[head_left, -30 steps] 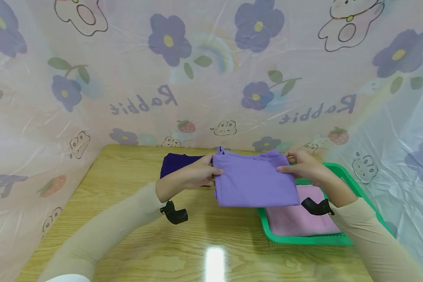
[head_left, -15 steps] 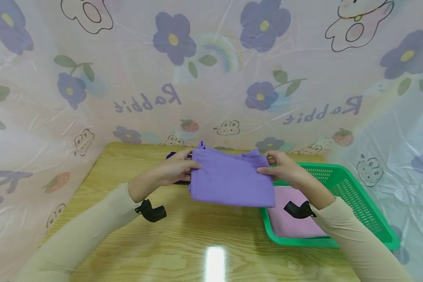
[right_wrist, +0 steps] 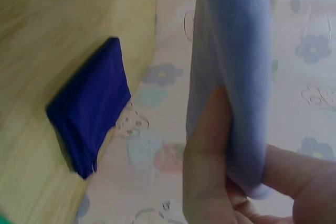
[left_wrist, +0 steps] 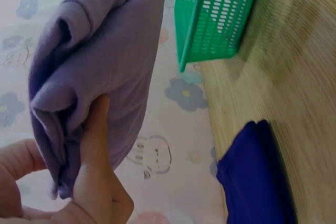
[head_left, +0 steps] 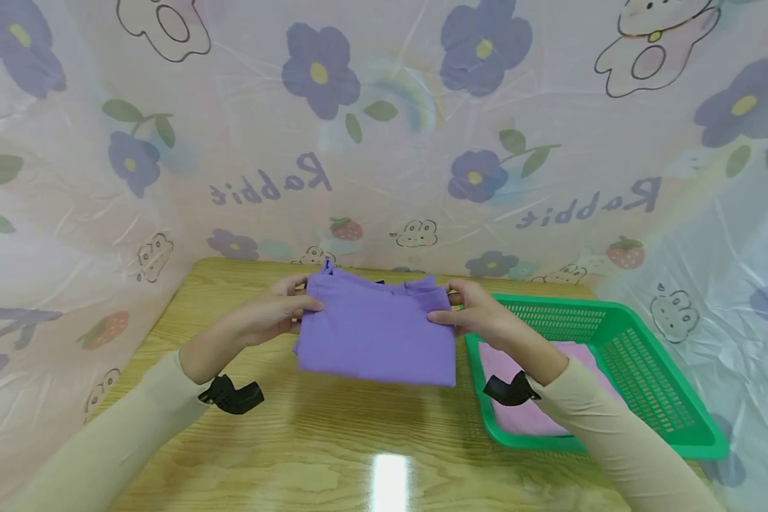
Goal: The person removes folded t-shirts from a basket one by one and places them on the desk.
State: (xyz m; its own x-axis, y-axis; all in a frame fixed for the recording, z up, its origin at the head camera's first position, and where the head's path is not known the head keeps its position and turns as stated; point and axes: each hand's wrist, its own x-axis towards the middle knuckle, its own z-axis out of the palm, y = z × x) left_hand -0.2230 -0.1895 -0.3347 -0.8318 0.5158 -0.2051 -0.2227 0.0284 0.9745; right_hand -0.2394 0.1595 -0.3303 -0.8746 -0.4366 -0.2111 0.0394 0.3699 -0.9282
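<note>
A folded light purple garment [head_left: 377, 334] is held up above the table between both hands. My left hand [head_left: 272, 309] pinches its left edge, thumb in front and fingers behind. At the opposite edge my right hand [head_left: 476, 313] grips it the same way. In the left wrist view several folded layers of the purple garment [left_wrist: 105, 51] show at the held edge. A dark blue folded cloth [right_wrist: 94, 103] lies on the table behind the garment, which hides nearly all of it in the head view.
To the right stands a green basket [head_left: 665, 370] with perforated walls. Inside it lies a folded pink cloth [head_left: 531, 412], partly covered by my right forearm. The wooden table [head_left: 333, 455] meets a patterned curtain [head_left: 384, 142] at the back and sides.
Both hands have carried the purple garment leftward, away from over the basket and in front of the dark blue cloth. More of the basket now shows.
</note>
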